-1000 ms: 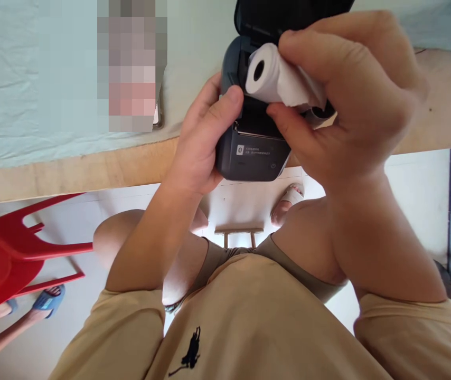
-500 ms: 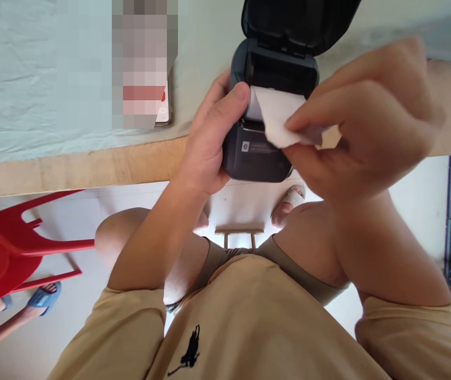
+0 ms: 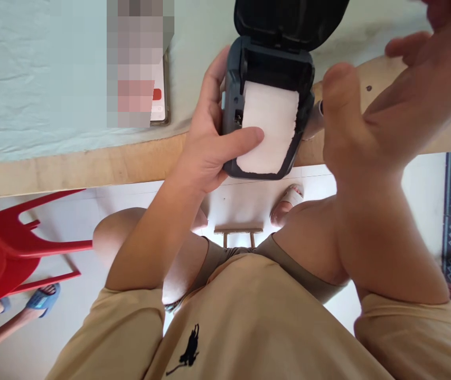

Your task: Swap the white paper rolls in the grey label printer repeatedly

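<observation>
My left hand (image 3: 209, 142) is closed round the side of a small black label printer (image 3: 230, 79), held at the table's front edge. The printer's lid (image 3: 289, 21) is swung open at the top. A white paper strip (image 3: 271, 119) lies over the printer's inside and lower front, and my left thumb presses on it. My right hand (image 3: 352, 126) is to the right of the printer, apart from it, with the thumb stretched up. Its other fingers are blurred towards the upper right. A pale thing with a dark round end (image 3: 316, 117) partly shows beside the printer; its kind is unclear.
A phone (image 3: 160, 108), partly pixelated, lies on the table's pale cloth (image 3: 11, 79). The wooden table edge (image 3: 130, 166) runs across. At lower left stands a red plastic chair (image 3: 7, 253), with a person's foot in a blue slipper (image 3: 43, 300) nearby.
My right hand has let go of the paper strip and moved right, away from the printer. The strip now lies flat under my left thumb, which has shifted down onto it.
</observation>
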The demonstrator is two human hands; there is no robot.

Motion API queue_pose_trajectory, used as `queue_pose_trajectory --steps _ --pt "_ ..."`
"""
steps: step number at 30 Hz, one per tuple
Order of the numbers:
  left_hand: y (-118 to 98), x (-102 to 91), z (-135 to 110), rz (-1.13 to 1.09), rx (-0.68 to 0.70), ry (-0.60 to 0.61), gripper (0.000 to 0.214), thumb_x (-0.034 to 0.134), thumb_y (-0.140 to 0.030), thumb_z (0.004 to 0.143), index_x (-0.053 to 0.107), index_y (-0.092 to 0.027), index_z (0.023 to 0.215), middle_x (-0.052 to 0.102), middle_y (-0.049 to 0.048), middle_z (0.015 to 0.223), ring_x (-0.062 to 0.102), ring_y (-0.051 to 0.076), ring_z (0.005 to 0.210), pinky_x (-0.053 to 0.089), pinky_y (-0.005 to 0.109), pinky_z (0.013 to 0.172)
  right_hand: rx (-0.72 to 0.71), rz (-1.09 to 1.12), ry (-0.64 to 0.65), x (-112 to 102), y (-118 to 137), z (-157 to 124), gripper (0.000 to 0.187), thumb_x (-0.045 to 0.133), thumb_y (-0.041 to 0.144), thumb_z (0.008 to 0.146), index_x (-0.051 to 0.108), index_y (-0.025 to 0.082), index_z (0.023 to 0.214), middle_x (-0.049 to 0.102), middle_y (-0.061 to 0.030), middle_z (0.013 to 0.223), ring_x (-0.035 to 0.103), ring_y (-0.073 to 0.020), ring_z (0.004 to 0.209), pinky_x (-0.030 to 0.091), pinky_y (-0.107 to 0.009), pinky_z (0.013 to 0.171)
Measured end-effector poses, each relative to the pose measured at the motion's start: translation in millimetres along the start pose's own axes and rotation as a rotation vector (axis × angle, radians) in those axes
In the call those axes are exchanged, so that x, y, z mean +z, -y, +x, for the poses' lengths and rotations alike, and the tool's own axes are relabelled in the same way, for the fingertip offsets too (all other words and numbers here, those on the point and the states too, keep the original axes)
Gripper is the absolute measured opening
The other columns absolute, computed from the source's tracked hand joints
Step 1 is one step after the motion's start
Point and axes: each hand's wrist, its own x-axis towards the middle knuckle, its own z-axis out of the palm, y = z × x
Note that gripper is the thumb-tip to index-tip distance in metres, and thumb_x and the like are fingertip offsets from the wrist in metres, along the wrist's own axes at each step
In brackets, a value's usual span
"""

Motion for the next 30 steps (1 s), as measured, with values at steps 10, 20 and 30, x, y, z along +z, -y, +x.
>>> queue_pose_trajectory --steps 10,20,30 --pt "-1 -0.5 -1 0.0 0.013 0.021 0.063 0.058 -0.007 0.055 0.035 -0.033 0.107 0.045 -0.0067 0.119 0.049 0.018 0.106 0.047 0.02 0.07 -0.204 -0.107 0.001 14 9 2 0.036 0.031 0.04 0.072 0.033 0.025 0.105 0.042 0.0056 0.102 0.044 0.0028 0.096 0.038 -0.016 0.084" --pt "3 0.9 -1 -0.218 0.114 0.051 0.048 0.058 -0.012 0.058 0.043 -0.027 0.101 0.054 -0.0046 0.103 0.046 0.02 0.109 0.045 0.023 0.08 -0.317 -0.294 0.106 4 15 2 0.035 0.045 0.044 0.061 0.047 0.03 0.093 0.043 0.003 0.093 0.04 -0.001 0.094 0.039 -0.024 0.086" --pt "5 1.2 -1 -0.139 0.066 0.028 0.033 0.051 -0.01 0.061 0.046 -0.026 0.088 0.052 -0.0033 0.074 0.055 0.01 0.067 0.041 0.021 0.056 -0.214 -0.257 0.302 -1 30 2 0.045 0.046 0.045 0.062 0.038 0.03 0.103 0.036 0.0094 0.11 0.037 -0.0017 0.11 0.038 -0.022 0.098"
